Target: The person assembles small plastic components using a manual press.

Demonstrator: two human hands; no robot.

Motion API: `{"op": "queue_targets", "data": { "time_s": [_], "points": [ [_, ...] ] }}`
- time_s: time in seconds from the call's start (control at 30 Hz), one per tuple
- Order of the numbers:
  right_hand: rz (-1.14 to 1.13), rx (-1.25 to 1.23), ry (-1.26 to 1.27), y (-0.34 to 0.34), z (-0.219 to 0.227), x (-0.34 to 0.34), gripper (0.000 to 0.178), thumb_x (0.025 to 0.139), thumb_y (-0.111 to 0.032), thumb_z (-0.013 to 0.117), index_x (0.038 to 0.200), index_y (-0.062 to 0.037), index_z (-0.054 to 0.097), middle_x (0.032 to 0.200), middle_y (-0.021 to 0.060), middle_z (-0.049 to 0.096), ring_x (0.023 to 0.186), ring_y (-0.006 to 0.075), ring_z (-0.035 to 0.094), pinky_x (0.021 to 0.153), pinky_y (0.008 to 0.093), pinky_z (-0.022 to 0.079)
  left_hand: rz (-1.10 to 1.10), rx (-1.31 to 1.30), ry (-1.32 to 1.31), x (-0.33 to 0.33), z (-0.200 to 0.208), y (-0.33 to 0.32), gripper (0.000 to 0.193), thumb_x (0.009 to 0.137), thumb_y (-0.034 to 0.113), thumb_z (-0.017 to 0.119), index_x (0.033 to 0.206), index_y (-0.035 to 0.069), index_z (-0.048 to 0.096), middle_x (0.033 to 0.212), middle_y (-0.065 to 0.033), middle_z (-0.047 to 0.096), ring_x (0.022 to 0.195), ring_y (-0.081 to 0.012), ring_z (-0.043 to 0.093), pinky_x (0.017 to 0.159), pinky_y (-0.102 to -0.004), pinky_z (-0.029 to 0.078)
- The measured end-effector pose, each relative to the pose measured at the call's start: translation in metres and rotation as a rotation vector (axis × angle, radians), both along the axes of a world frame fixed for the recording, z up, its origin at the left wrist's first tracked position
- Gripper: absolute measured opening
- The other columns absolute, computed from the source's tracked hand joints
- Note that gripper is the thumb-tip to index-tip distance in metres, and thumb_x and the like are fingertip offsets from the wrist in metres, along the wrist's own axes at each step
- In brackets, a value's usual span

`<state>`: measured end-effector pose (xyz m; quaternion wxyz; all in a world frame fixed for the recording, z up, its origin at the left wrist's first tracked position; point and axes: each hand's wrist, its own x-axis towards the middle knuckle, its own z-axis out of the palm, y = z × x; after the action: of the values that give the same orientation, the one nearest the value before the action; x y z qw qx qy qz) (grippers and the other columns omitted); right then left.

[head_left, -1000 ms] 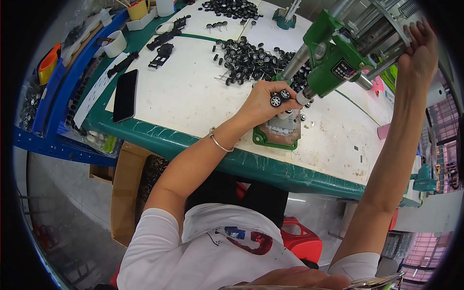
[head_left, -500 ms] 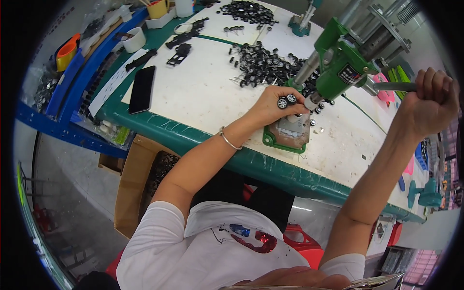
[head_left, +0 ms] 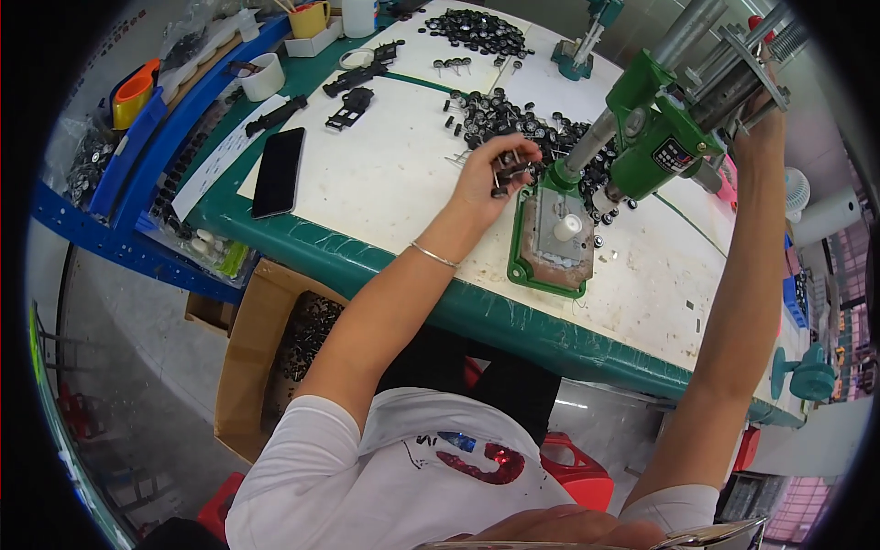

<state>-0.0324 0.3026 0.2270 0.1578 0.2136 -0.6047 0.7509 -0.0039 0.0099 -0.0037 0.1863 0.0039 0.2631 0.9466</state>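
My left hand [head_left: 490,179] is closed around several small toy wheels on thin metal axles [head_left: 510,170]. It is just left of the green hand press [head_left: 646,137], clear of the base. On the press's base plate [head_left: 550,252] stands a white round holder [head_left: 567,227], uncovered, below the raised white-tipped ram [head_left: 603,201]. My right hand [head_left: 761,124] is lifted high beside the press head, on its lever. The press's plate and rods partly hide its fingers. Behind my left hand lies a pile of black wheels and axles [head_left: 522,124].
Farther back is a second wheel pile [head_left: 477,32] near a small green press [head_left: 576,57]. A black phone [head_left: 279,172] and black toy chassis [head_left: 350,109] lie to the left. Below the table edge stands a cardboard box [head_left: 240,367] holding small black parts.
My left hand has drawn back left from the press base with the wheels. My right hand has swung the lever upward, and the ram no longer meets the white holder.
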Motion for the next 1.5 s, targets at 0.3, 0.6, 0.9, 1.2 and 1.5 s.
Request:
{"op": "queue_targets", "data": {
  "time_s": [0.3, 0.6, 0.9, 1.2, 1.5],
  "points": [
    [-0.515, 0.839, -0.328, -0.036, -0.206, 0.101, 0.017, 0.084, -0.011, 0.055, 0.095, -0.0001, 0.059, 0.082, 0.0087, 0.06, 0.065, 0.0167, 0.056, 0.059, 0.0296, 0.045, 0.049, -0.48, 0.301, 0.003, 0.0, -0.005, 0.025, 0.08, 0.016, 0.066, 0.102, 0.005, 0.062, 0.073, -0.0018, 0.062, 0.063, -0.007, 0.058, 0.042, -0.0174, 0.029],
    [-0.431, 1.126, -0.158, -0.063, -0.227, 0.136, 0.013, 0.08, -0.006, 0.059, 0.093, -0.0019, 0.058, 0.087, 0.0112, 0.054, 0.073, 0.0236, 0.055, 0.068, 0.0338, 0.045, -0.346, -1.031, 0.466, 0.075, 0.015, -0.121, 0.023, 0.074, 0.022, 0.072, 0.089, 0.006, 0.065, 0.064, -0.0017, 0.061, 0.048, -0.0035, 0.047, 0.041, -0.0177, 0.031],
    [-0.363, 0.853, -0.364, -0.047, -0.228, 0.11, 0.017, 0.08, -0.005, 0.061, 0.096, -0.0006, 0.061, 0.087, 0.006, 0.058, 0.072, 0.013, 0.058, 0.065, 0.0262, 0.047, -0.745, -2.292, 0.532, 0.153, 0.015, -0.276, 0.04, 0.07, 0.02, 0.075, 0.105, 0.006, 0.064, 0.093, -0.0111, 0.067, 0.085, -0.0199, 0.064, 0.07, -0.0317, 0.05],
    [-0.233, 0.382, -0.477, -0.063, -0.198, 0.125, 0.024, 0.085, -0.009, 0.058, 0.107, 0.0016, 0.061, 0.09, 0.0061, 0.062, 0.077, 0.0116, 0.058, 0.073, 0.0237, 0.049, 0.059, -1.461, 0.882, 0.049, 0.007, -0.129, 0.022, 0.079, 0.017, 0.065, 0.097, 0.004, 0.068, 0.089, -0.0092, 0.066, 0.075, -0.0175, 0.062, 0.07, -0.0301, 0.048],
    [-0.149, 0.265, -0.52, -0.099, -0.197, 0.124, 0.022, 0.084, -0.015, 0.064, 0.098, 0.0011, 0.063, 0.083, 0.0042, 0.06, 0.069, 0.0084, 0.054, 0.064, 0.0224, 0.046, 0.365, -1.642, 0.91, -0.024, -0.027, -0.063, 0.014, 0.072, 0.009, 0.065, 0.085, 0.003, 0.068, 0.085, -0.0116, 0.062, 0.076, -0.0247, 0.062, 0.072, -0.0344, 0.048]
  ]
}}
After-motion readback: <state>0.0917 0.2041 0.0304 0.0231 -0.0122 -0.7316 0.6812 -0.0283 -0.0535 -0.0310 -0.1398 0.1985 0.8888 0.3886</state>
